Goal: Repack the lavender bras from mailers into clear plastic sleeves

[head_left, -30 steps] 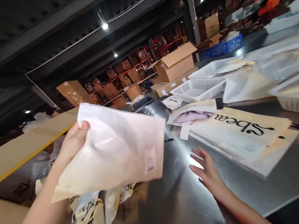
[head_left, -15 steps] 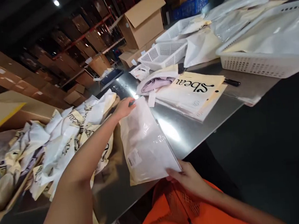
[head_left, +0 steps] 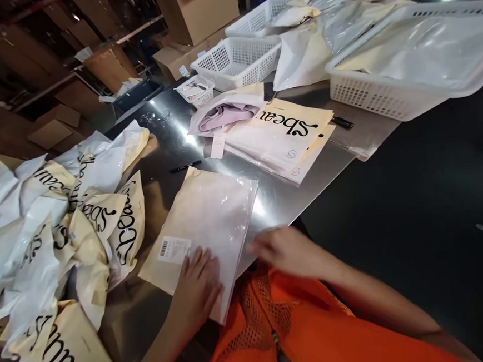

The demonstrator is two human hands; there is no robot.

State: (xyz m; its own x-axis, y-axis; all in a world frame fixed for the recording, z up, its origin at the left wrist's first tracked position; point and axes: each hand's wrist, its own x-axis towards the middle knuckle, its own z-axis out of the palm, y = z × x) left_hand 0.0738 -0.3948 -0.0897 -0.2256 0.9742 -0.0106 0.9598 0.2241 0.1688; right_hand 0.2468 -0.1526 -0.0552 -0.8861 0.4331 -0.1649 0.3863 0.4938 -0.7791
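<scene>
A white and cream plastic garment bag (head_left: 210, 211) with a barcode label (head_left: 175, 249) lies flat on the metal table, its near corner at the table's front edge. My left hand (head_left: 199, 284) rests on the bag beside the label, fingers spread and flat. At the bag's right edge is my right hand (head_left: 286, 250), its fingers bent and blurred; whether it touches the bag I cannot tell. Beyond the bag lie a black pen (head_left: 186, 166) and an open bag with folded lilac cloth (head_left: 230, 115) and a hanging white tag (head_left: 217, 144).
A stack of printed bags (head_left: 282, 136) and a black marker (head_left: 343, 121) lie to the right. White baskets (head_left: 238, 64) stand behind, with a larger filled basket (head_left: 389, 99) at right. Many packed bags (head_left: 89, 210) are heaped on the left. The table's front edge (head_left: 322, 194) runs diagonally.
The bag has turned and now lies flat on the table. My left hand has come from its far end to its near part. My right hand has left the near corner.
</scene>
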